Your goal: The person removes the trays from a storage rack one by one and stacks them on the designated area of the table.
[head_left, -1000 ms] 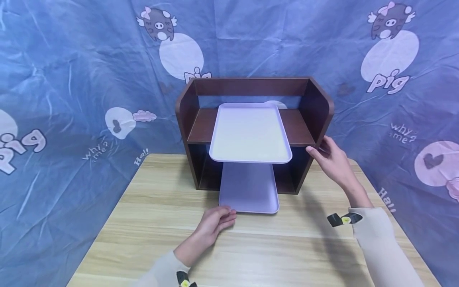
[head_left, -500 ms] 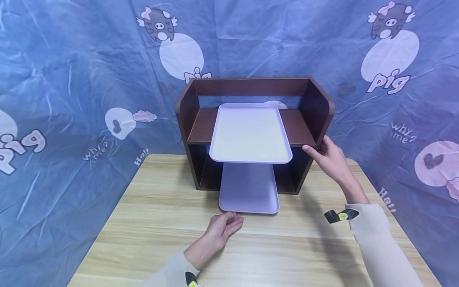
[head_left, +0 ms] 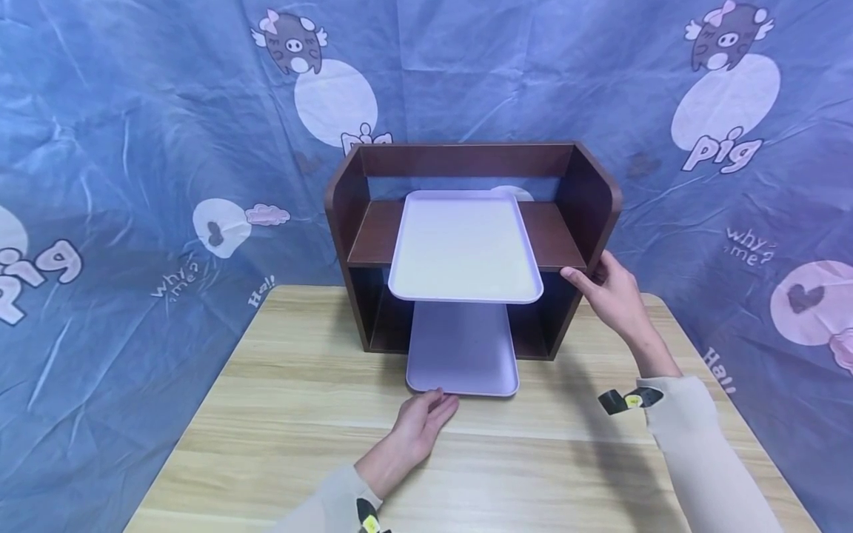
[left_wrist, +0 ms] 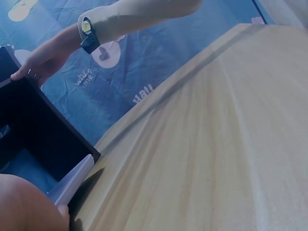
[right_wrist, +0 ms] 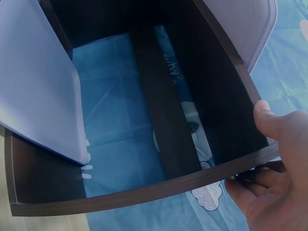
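A dark brown two-tier shelf stands on the table. One pale lavender tray lies on its upper board, front end overhanging. A second lavender tray juts out of the lower compartment. My left hand is at this lower tray's front edge, thumb at the rim and fingers beneath it. In the left wrist view, a fingertip shows by the tray's edge. My right hand grips the shelf's right side panel, thumb on the front edge by the upper board and fingers around the outside, as the right wrist view shows.
The light wood-grain table extends in front and to both sides of the shelf. A blue cloth with pig prints hangs behind and along both sides. Dark straps with yellow marks are on both sleeves.
My left hand has slid right along the lower tray's front edge, from its left corner towards the middle. My right thumb has shifted slightly left on the shelf. Shelf and trays stay put.
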A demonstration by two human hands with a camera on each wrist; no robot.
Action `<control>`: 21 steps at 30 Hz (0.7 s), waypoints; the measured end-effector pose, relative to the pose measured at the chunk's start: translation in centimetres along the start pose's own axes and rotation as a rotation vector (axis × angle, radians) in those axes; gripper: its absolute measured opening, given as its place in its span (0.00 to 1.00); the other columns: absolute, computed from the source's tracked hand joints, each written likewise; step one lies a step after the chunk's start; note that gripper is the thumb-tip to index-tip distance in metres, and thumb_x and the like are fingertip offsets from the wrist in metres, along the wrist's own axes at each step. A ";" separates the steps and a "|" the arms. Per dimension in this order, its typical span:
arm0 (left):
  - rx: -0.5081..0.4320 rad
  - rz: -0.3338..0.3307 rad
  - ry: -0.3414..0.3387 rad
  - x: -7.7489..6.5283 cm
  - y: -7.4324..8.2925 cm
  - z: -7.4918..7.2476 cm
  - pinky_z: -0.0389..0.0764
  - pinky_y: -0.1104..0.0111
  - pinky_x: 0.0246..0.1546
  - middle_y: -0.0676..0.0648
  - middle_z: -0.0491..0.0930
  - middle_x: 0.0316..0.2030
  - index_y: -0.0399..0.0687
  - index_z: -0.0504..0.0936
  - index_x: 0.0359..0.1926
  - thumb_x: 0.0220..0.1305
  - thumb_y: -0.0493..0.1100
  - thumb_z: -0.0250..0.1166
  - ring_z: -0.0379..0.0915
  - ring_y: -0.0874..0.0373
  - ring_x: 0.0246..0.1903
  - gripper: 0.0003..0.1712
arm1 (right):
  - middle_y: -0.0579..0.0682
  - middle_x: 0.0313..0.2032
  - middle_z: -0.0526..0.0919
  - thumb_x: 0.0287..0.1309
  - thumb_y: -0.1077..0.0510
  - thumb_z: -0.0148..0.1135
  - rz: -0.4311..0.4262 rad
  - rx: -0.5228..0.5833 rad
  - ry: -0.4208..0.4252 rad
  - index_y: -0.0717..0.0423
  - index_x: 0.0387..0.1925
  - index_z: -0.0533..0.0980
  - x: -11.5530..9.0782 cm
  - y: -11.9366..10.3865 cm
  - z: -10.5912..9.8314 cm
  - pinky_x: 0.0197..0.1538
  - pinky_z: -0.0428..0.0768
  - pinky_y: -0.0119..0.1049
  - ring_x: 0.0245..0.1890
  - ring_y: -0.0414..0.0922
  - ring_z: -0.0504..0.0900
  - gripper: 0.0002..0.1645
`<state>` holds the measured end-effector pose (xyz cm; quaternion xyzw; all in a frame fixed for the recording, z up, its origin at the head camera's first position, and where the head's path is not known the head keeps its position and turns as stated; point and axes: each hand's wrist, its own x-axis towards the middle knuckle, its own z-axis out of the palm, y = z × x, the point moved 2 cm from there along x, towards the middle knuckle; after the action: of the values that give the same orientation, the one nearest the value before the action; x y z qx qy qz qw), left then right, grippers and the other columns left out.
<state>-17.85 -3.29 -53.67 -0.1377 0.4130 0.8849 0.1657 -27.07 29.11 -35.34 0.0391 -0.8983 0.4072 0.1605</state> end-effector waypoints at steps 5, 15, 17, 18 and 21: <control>0.001 0.024 0.016 0.0 -0.2 0.2 0.68 0.49 0.79 0.15 0.53 0.74 0.14 0.44 0.74 0.79 0.27 0.47 0.54 0.25 0.78 0.33 | 0.68 0.61 0.84 0.71 0.40 0.68 0.002 -0.002 0.010 0.61 0.68 0.72 0.1 0.0 0.1 0.46 0.71 0.15 0.57 0.48 0.83 0.38; -0.008 0.102 0.075 -0.1 0.2 1.0 0.69 0.49 0.79 0.23 0.59 0.69 0.26 0.49 0.71 0.78 0.31 0.54 0.60 0.27 0.76 0.30 | 0.68 0.60 0.85 0.71 0.40 0.68 -0.006 0.002 0.016 0.62 0.67 0.72 0.1 0.0 0.1 0.44 0.72 0.16 0.45 0.24 0.76 0.37; -0.025 0.120 0.084 0.1 0.2 1.1 0.69 0.48 0.79 0.24 0.60 0.69 0.29 0.48 0.71 0.78 0.32 0.55 0.60 0.27 0.76 0.31 | 0.69 0.59 0.85 0.71 0.40 0.68 -0.010 0.003 0.018 0.62 0.67 0.72 0.2 0.0 0.1 0.44 0.72 0.16 0.43 0.21 0.74 0.37; -0.037 0.131 0.086 0.2 0.2 1.1 0.68 0.47 0.79 0.24 0.60 0.70 0.30 0.47 0.71 0.77 0.31 0.56 0.60 0.27 0.76 0.32 | 0.69 0.59 0.85 0.71 0.40 0.69 -0.011 0.004 0.019 0.62 0.67 0.72 0.2 0.0 0.1 0.44 0.72 0.16 0.42 0.20 0.74 0.37; -0.079 0.164 0.094 0.4 0.3 1.3 0.66 0.45 0.80 0.25 0.59 0.70 0.31 0.46 0.70 0.76 0.30 0.55 0.58 0.26 0.77 0.33 | 0.69 0.59 0.85 0.71 0.41 0.69 -0.008 0.009 0.021 0.62 0.66 0.72 0.1 -0.1 0.1 0.44 0.72 0.15 0.42 0.19 0.73 0.37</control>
<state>-18.50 -2.39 -52.83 -0.1513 0.3951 0.9036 0.0675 -27.20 28.97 -35.31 0.0392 -0.8945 0.4110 0.1716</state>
